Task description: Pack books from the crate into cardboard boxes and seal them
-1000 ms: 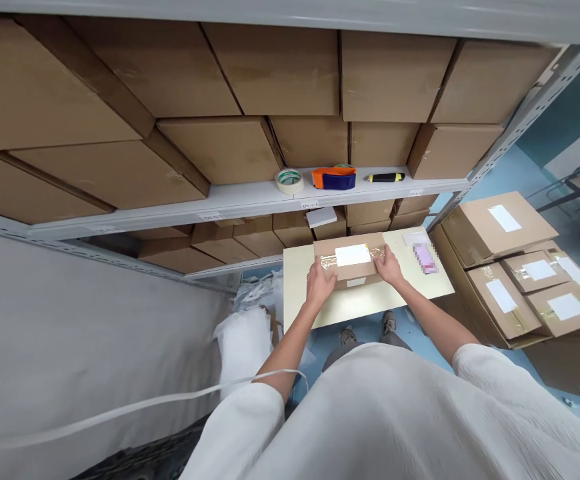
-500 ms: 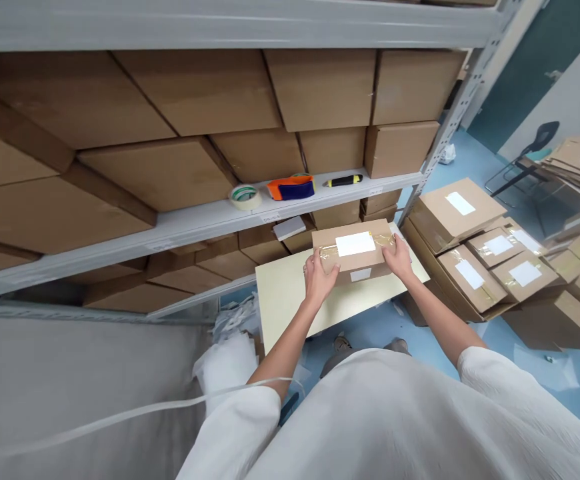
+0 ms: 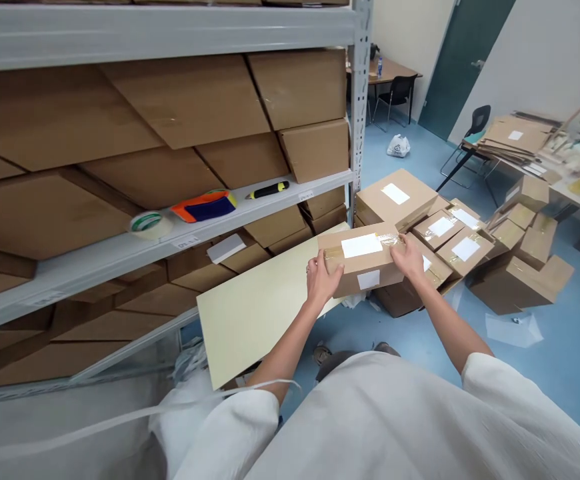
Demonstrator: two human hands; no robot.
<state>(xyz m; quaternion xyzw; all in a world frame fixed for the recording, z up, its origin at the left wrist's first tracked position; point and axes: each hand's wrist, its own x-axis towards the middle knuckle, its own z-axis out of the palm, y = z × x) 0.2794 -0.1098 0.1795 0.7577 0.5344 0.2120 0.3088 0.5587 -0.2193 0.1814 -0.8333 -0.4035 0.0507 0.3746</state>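
Between my two hands is a taped cardboard box (image 3: 365,267) with a white label on its top and another on its near side. My left hand (image 3: 324,279) grips the box's left end, thumb on the near face. My right hand (image 3: 407,257) clasps the right end, near the clear tape. The box is held over the right end of a pale yellow board (image 3: 255,310) and overlaps the view of a large open carton (image 3: 400,299), which holds several smaller labelled boxes (image 3: 441,228).
A grey metal shelf (image 3: 250,207) full of cardboard boxes carries a tape roll (image 3: 151,224), an orange and blue item (image 3: 205,205) and a utility knife (image 3: 268,190). Another open carton of boxes (image 3: 520,280) stands on the right. White wrapping (image 3: 185,407) lies at lower left.
My view has turned to the right. The box, still in both hands, has moved off the middle of the board toward the carton of labelled boxes.
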